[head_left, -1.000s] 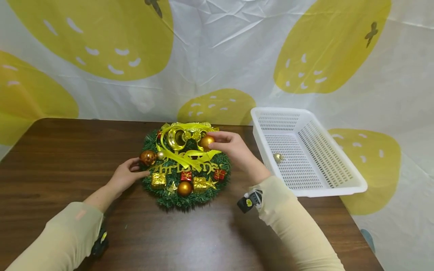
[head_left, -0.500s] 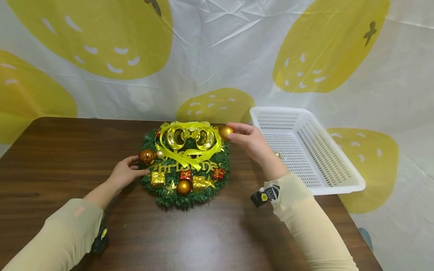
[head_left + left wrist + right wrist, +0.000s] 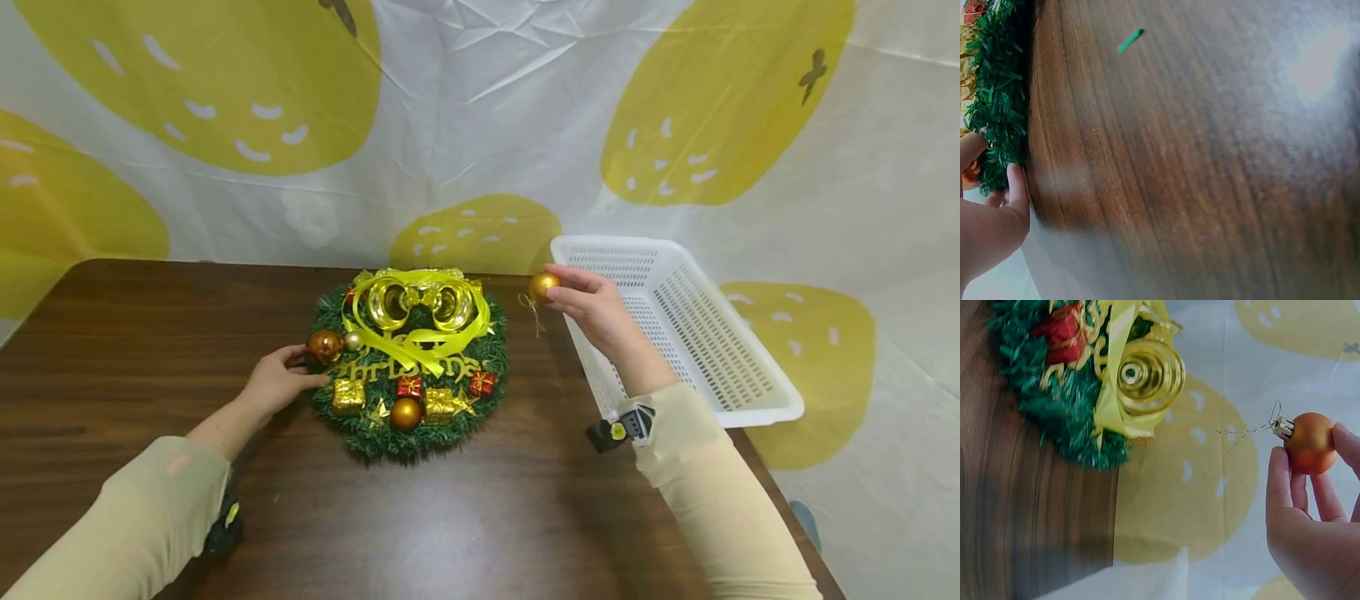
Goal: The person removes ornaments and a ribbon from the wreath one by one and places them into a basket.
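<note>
A green Christmas wreath [image 3: 390, 446] lies on the brown table, bearing gold bells [image 3: 452, 308], yellow ribbon, small gift boxes and baubles. My left hand [image 3: 276, 385] grips its left edge, thumb and fingers on either side of the tinsel [image 3: 1000, 94], beside a shiny copper bauble [image 3: 324, 347]. My right hand [image 3: 600, 312] pinches a matte orange-gold bauble [image 3: 543, 287] between thumb and fingers, in the air between the wreath and the white basket [image 3: 772, 392]. In the right wrist view, a gold cord [image 3: 1244, 432] dangles from the cap of the bauble.
The white perforated basket stands at the table's right side, partly hidden by my right hand and forearm. A cloth with yellow fruit shapes [image 3: 480, 229] hangs behind the table. A green scrap [image 3: 1130, 40] lies on the wood near the wreath.
My right hand has carried the orange-gold bauble from above the wreath's bells rightward to the basket's near-left rim, its cord now showing. My left hand has stayed at the wreath's edge.
</note>
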A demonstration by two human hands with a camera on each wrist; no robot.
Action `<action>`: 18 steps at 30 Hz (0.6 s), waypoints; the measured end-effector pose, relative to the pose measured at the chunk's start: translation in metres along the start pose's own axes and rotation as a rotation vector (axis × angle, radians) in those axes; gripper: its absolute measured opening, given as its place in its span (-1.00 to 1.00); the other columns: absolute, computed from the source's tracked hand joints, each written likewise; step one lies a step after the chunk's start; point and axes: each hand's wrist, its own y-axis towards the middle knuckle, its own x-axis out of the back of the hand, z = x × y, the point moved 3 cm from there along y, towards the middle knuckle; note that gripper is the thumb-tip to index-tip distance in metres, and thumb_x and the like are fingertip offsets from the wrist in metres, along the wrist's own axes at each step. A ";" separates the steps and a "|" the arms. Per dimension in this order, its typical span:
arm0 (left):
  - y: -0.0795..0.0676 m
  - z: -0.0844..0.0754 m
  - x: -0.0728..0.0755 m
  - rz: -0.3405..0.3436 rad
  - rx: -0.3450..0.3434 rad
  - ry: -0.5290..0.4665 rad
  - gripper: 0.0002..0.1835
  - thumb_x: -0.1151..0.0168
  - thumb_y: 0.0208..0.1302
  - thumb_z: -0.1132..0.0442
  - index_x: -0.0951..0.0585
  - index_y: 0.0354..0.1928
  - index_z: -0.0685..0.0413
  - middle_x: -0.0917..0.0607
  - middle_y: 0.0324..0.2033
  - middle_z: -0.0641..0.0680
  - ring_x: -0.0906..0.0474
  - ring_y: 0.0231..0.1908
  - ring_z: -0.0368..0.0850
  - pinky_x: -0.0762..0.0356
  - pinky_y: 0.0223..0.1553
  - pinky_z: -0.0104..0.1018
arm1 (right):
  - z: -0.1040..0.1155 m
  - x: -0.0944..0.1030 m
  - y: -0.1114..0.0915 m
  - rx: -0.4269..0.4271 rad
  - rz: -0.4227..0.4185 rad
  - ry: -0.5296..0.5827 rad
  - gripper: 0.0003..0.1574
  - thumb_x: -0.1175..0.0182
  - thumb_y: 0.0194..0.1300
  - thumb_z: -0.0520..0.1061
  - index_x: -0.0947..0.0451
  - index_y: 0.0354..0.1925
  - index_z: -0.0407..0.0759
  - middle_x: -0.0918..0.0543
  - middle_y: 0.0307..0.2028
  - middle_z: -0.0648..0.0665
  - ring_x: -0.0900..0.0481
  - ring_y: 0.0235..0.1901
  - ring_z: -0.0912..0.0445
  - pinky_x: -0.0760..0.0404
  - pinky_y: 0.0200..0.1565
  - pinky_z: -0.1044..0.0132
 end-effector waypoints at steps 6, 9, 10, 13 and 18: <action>0.000 -0.001 0.000 0.009 -0.002 0.001 -0.13 -0.20 0.23 0.24 0.06 0.39 0.47 -0.10 0.32 0.52 -0.15 0.29 0.40 -0.25 0.27 0.12 | 0.009 0.019 -0.005 0.033 -0.007 0.079 -0.57 0.04 0.23 -0.52 -0.60 -0.21 -0.10 -0.66 -0.30 0.01 -0.63 -0.27 0.23 -0.62 -0.15 0.46; -0.001 -0.003 0.000 0.012 -0.005 0.000 -0.13 -0.20 0.23 0.24 0.07 0.39 0.47 -0.10 0.32 0.51 -0.15 0.29 0.39 -0.25 0.27 0.12 | 0.014 0.029 -0.008 0.035 -0.011 0.089 -0.51 0.05 0.24 -0.52 -0.64 -0.29 -0.03 -0.67 -0.32 0.01 -0.64 -0.28 0.23 -0.62 -0.15 0.47; -0.002 -0.003 0.000 0.014 -0.005 0.001 -0.13 -0.20 0.23 0.24 0.07 0.39 0.47 -0.11 0.32 0.51 -0.15 0.29 0.40 -0.25 0.27 0.12 | 0.015 0.033 -0.008 0.034 -0.014 0.093 -0.51 0.05 0.24 -0.53 -0.65 -0.29 -0.03 -0.67 -0.32 0.00 -0.64 -0.28 0.23 -0.62 -0.16 0.47; -0.003 -0.003 0.000 0.015 -0.005 -0.001 -0.13 -0.20 0.23 0.24 0.06 0.39 0.48 -0.11 0.31 0.52 -0.15 0.29 0.40 -0.25 0.27 0.12 | 0.019 0.043 -0.010 0.031 -0.020 0.102 -0.51 0.05 0.25 -0.52 -0.66 -0.31 -0.04 -0.68 -0.33 0.00 -0.64 -0.29 0.23 -0.62 -0.16 0.48; -0.004 -0.004 0.000 0.010 -0.005 -0.003 -0.14 -0.21 0.22 0.25 0.05 0.39 0.48 -0.12 0.31 0.52 -0.16 0.28 0.40 -0.25 0.27 0.12 | 0.023 0.059 -0.011 0.033 -0.032 0.107 -0.55 0.02 0.25 -0.51 -0.66 -0.30 -0.07 -0.67 -0.33 0.00 -0.64 -0.29 0.23 -0.62 -0.16 0.48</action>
